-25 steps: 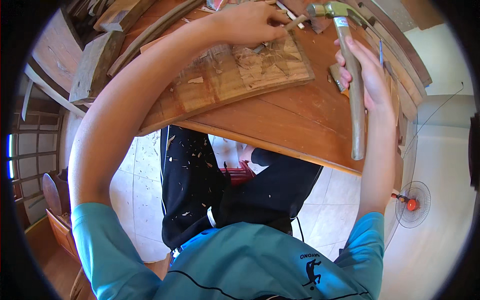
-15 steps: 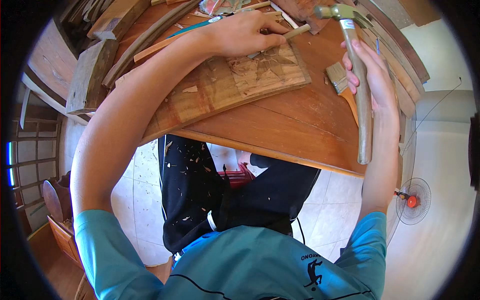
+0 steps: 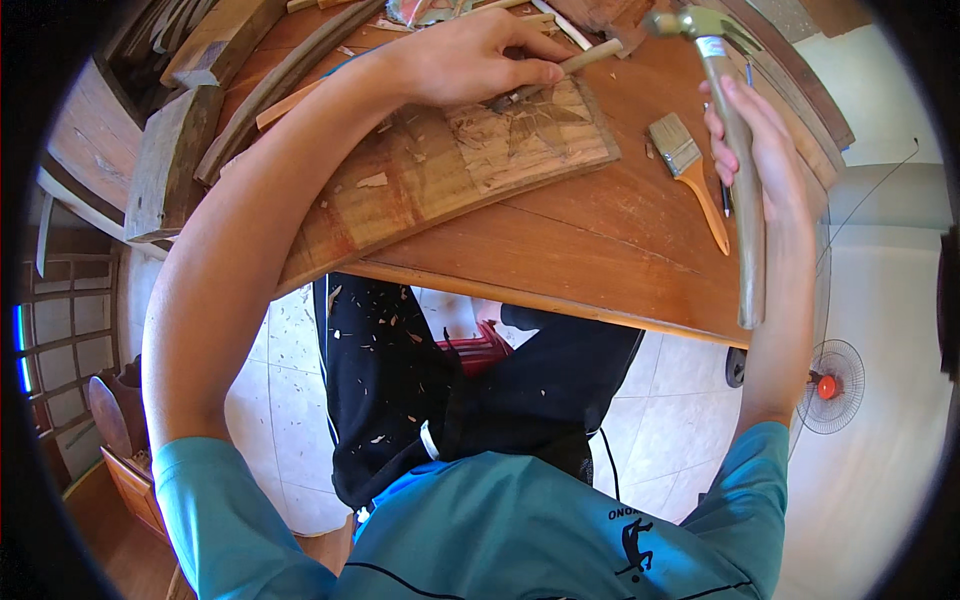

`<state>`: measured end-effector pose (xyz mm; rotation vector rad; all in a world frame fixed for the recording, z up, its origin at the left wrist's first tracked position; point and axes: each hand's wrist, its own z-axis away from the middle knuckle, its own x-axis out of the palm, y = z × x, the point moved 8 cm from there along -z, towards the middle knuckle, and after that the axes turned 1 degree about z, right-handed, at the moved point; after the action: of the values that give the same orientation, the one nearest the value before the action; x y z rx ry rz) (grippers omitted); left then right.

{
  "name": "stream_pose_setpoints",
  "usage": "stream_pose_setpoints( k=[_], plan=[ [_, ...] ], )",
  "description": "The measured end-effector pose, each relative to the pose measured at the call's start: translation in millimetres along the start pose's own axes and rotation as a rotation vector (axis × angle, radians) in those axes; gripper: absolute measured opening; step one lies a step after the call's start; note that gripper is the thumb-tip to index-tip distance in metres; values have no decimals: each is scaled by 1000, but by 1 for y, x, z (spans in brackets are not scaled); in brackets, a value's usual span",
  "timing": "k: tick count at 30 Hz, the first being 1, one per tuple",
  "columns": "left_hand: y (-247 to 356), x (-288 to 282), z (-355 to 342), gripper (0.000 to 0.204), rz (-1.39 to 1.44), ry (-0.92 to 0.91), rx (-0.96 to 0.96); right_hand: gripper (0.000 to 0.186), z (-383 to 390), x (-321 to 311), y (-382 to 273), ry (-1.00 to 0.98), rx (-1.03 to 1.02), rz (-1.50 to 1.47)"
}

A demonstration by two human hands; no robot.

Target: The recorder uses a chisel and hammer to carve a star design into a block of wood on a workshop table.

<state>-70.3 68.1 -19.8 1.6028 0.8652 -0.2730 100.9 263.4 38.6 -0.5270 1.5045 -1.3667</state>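
A chisel (image 3: pixel 594 55) with a pale round handle is gripped in my left hand (image 3: pixel 480 62), its metal blade tilted down onto a carved wooden board (image 3: pixel 400 190). Rough cuts and loose chips cover the board's right part; the chisel's cutting edge is partly hidden under my fingers. My right hand (image 3: pixel 752 150) is closed around the wooden handle of a claw hammer (image 3: pixel 742 170). The hammer's metal head is raised to the right of the chisel, apart from it.
A paintbrush (image 3: pixel 690 172) with an orange handle lies on the brown table (image 3: pixel 600 240) near my right hand. Wood blocks (image 3: pixel 172 160) and a curved strip (image 3: pixel 285 90) line the left side. Planks (image 3: pixel 800 110) edge the right. A fan (image 3: pixel 830 387) stands farther right.
My right hand and the hammer have shifted a little to the right, uncovering more of the paintbrush. My left hand still grips the chisel over the board, slightly farther left.
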Motion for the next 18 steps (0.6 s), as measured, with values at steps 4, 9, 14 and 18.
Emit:
stream_pose_setpoints(
  k=[4, 9, 14, 18],
  plan=[
    [-2, 2, 3, 52, -45, -35, -29, 38, 6, 26, 9, -143, 65, 145],
    [1, -1, 4, 53, -97, -14, -13, 42, 3, 13, 7, -20, 17, 0],
    [7, -3, 9, 53, -120, -72, -85, 42, 17, 13, 4, -56, 52, 34],
    [3, -4, 7, 52, -130, -37, 21, 42, 17, 26, 3, -31, 10, 31]
  ],
)
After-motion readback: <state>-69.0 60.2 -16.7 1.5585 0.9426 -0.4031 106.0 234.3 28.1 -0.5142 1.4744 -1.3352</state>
